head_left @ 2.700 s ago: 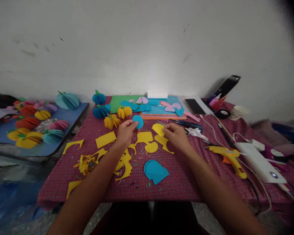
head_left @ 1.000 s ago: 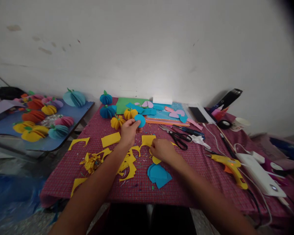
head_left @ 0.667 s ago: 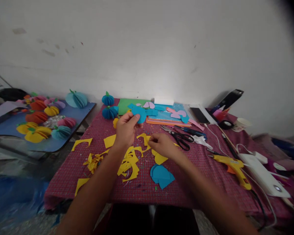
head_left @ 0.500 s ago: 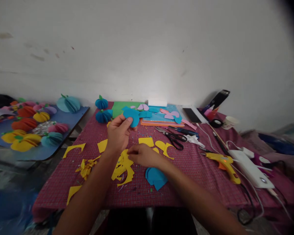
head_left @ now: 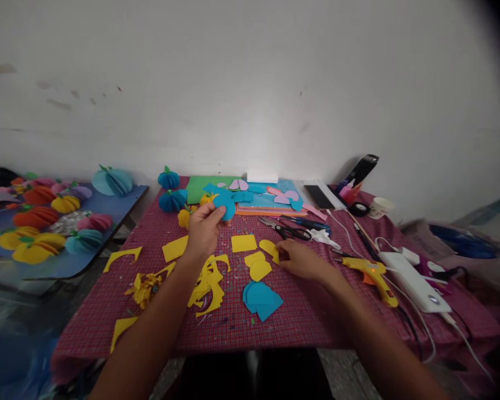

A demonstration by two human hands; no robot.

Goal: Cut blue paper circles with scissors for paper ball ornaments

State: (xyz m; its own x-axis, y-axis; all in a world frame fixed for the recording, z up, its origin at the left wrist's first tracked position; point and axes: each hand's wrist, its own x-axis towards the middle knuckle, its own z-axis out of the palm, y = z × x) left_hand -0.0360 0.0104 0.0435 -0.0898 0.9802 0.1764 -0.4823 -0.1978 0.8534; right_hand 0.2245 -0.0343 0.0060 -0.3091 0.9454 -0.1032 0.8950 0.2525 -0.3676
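My left hand [head_left: 205, 226] pinches a round blue paper piece [head_left: 225, 206] above the middle of the table. Off to the right, my right hand [head_left: 302, 259] has its fingers closed at a yellow paper scrap [head_left: 276, 256], most of which is hidden under the hand. Beside those fingers lies a rounded yellow piece [head_left: 267, 246]. Closer to me are two overlapping yellow cutouts [head_left: 259, 270] and a small pile of blue cutouts [head_left: 261, 300]. A yellow rectangle [head_left: 244, 243] lies between the hands, and yellow offcuts [head_left: 210, 289] spread beside my left forearm.
Scissors [head_left: 291, 230] lie behind my right hand. A yellow glue gun [head_left: 373, 275] and a white power strip [head_left: 416, 283] with cables occupy the right side. Finished paper pumpkins [head_left: 39, 247] crowd the blue table [head_left: 129, 203] at left. A paper cup [head_left: 381, 208] stands at the back right.
My right hand has moved right, from the yellow offcuts to the scrap near the scissors. My left hand still holds the blue piece in nearly the same place. The view has shifted slightly.
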